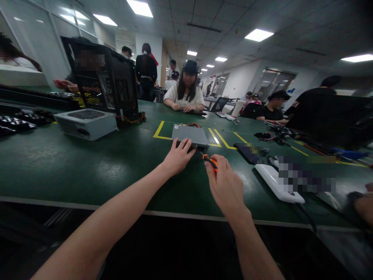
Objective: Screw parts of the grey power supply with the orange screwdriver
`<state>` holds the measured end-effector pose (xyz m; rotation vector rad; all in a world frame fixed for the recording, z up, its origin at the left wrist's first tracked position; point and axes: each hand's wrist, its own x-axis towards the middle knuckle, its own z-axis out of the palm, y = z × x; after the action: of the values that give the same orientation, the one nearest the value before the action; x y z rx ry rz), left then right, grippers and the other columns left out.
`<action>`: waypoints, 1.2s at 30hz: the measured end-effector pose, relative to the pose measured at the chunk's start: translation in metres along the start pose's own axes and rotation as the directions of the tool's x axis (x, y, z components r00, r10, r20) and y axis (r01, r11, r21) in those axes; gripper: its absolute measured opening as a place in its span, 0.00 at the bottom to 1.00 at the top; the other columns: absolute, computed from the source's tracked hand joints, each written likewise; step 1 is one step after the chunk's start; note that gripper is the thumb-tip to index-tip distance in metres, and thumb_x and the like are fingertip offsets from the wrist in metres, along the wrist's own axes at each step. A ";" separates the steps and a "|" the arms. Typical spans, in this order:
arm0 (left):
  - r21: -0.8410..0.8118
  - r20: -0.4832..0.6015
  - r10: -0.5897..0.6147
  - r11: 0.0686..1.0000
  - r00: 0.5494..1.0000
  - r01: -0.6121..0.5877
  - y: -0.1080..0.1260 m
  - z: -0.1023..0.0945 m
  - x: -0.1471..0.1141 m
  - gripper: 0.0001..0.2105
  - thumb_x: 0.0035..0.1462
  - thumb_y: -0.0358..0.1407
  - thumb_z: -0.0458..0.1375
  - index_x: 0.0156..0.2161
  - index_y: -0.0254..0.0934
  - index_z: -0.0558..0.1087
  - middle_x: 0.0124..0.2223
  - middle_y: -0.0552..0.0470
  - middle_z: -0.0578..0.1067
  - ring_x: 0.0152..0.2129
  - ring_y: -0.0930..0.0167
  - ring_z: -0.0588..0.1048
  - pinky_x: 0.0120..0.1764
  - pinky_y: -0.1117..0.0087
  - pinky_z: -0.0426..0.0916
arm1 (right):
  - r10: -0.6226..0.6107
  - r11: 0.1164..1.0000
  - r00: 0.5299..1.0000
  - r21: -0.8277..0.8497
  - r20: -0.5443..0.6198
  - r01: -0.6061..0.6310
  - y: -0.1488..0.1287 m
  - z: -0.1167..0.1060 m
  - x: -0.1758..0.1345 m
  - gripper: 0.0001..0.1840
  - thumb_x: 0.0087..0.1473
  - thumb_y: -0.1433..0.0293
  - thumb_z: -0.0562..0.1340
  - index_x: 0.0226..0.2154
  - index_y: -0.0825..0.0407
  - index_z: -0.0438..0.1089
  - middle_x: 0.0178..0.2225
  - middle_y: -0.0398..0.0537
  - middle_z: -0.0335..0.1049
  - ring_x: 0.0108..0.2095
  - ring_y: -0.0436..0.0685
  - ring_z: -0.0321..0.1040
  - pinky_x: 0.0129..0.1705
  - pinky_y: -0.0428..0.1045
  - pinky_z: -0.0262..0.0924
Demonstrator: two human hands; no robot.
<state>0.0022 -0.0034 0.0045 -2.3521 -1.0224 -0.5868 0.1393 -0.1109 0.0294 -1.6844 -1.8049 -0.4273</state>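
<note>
A flat grey power supply unit point(190, 134) lies on the green table, partly inside a yellow tape outline. My left hand point(179, 155) rests on its near left edge, fingers spread over the top and front side. In my right hand point(225, 181) is a screwdriver point(210, 161) with an orange and black handle, gripped between thumb and fingers. Its thin shaft points at the unit's near face, by the right corner. Whether the tip touches a screw is too small to tell. Coloured wires point(192, 125) show behind the unit.
Left of me stand a larger grey power supply point(87, 122) and a black computer case point(101, 77). To the right lie a black device point(247, 153), a white rounded device point(278, 182) and loose cables point(276, 134). A person point(186, 89) sits across the table.
</note>
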 end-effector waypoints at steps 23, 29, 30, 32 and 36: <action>-0.006 -0.004 0.007 1.000 1.000 -0.007 0.000 0.000 0.000 0.19 0.55 0.30 0.47 0.52 0.38 0.63 0.57 0.39 0.57 0.55 0.59 0.54 0.52 0.48 0.49 | -0.152 0.982 0.988 0.106 -0.027 0.154 0.001 0.005 -0.003 0.15 0.57 0.68 0.47 0.45 0.54 0.59 0.46 0.57 0.60 0.40 0.58 0.65 0.32 0.49 0.61; 0.001 -0.009 0.005 1.000 1.000 -0.005 0.000 -0.001 0.000 0.18 0.55 0.29 0.47 0.52 0.38 0.63 0.56 0.39 0.58 0.54 0.59 0.55 0.52 0.49 0.49 | 0.002 0.999 0.999 0.032 -0.048 -0.001 0.004 0.006 -0.002 0.15 0.58 0.62 0.46 0.41 0.52 0.62 0.37 0.51 0.67 0.32 0.56 0.67 0.25 0.47 0.58; -0.002 -0.012 0.002 1.000 1.000 -0.002 0.000 -0.001 0.000 0.18 0.54 0.29 0.47 0.52 0.38 0.63 0.56 0.39 0.58 0.54 0.59 0.55 0.52 0.49 0.49 | -0.016 0.998 0.999 0.064 -0.039 0.018 0.004 0.006 -0.002 0.15 0.58 0.63 0.47 0.42 0.52 0.61 0.39 0.52 0.66 0.34 0.56 0.67 0.27 0.48 0.59; -0.008 -0.018 -0.002 1.000 1.000 0.002 0.000 -0.002 0.000 0.18 0.54 0.29 0.48 0.51 0.38 0.64 0.56 0.39 0.59 0.54 0.59 0.55 0.52 0.49 0.50 | -0.093 0.987 0.995 0.131 -0.030 0.096 0.004 0.006 -0.002 0.14 0.57 0.66 0.48 0.44 0.54 0.59 0.45 0.56 0.62 0.41 0.58 0.65 0.31 0.49 0.61; -0.002 -0.026 0.002 1.000 1.000 -0.002 -0.001 -0.003 0.000 0.16 0.54 0.29 0.48 0.49 0.38 0.66 0.56 0.39 0.59 0.54 0.59 0.56 0.52 0.49 0.50 | -0.077 0.995 0.995 0.061 -0.057 0.081 0.004 0.006 -0.001 0.14 0.58 0.67 0.46 0.43 0.54 0.60 0.40 0.54 0.65 0.36 0.57 0.67 0.28 0.48 0.59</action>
<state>0.0013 -0.0046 0.0069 -2.3410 -1.0085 -0.6164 0.1422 -0.1076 0.0233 -1.5484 -1.8307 -0.4411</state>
